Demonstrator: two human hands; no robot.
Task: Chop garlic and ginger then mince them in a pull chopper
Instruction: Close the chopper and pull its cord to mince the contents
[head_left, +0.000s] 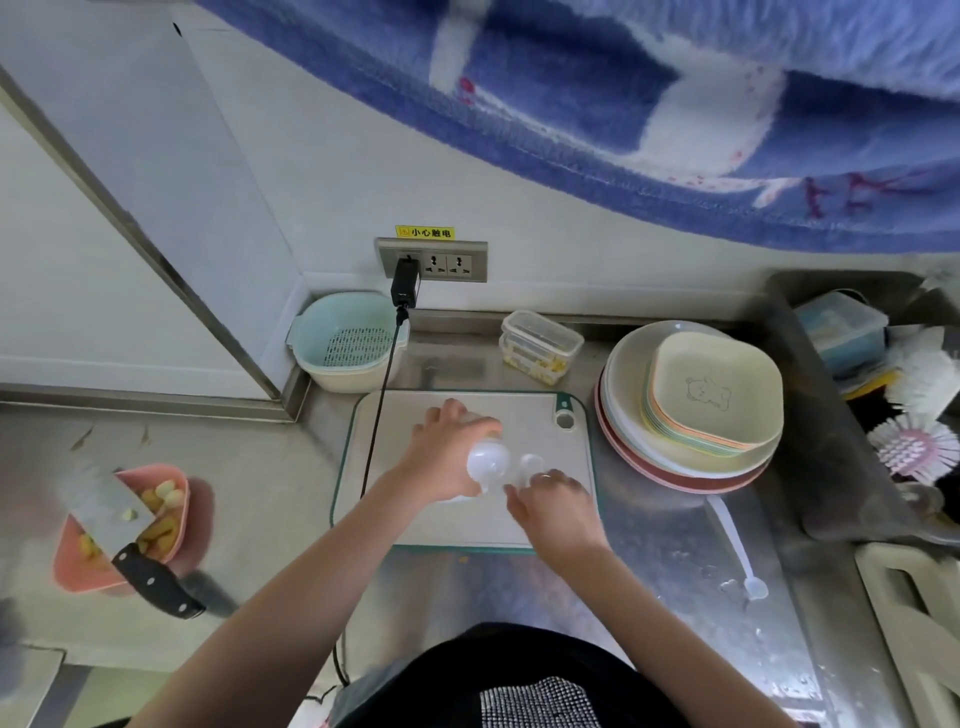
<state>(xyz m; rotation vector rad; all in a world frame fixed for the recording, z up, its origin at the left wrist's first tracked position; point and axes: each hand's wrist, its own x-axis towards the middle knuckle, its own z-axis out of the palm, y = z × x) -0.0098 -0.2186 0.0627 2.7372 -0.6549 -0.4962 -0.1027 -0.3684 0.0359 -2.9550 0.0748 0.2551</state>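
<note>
A white pull chopper (488, 460) is held over the cutting board (545, 426) by the left hand (447, 452), whose fingers are curled round it. The right hand (550, 506) is placed just beside it, its fingers pinched on a small white part; what that part is cannot be told. Garlic and ginger pieces (161, 501) are seen in a pink bowl (179, 475) at the left of the desk (270, 499), well apart from the board, with a cleaver (111, 506) laid across it.
</note>
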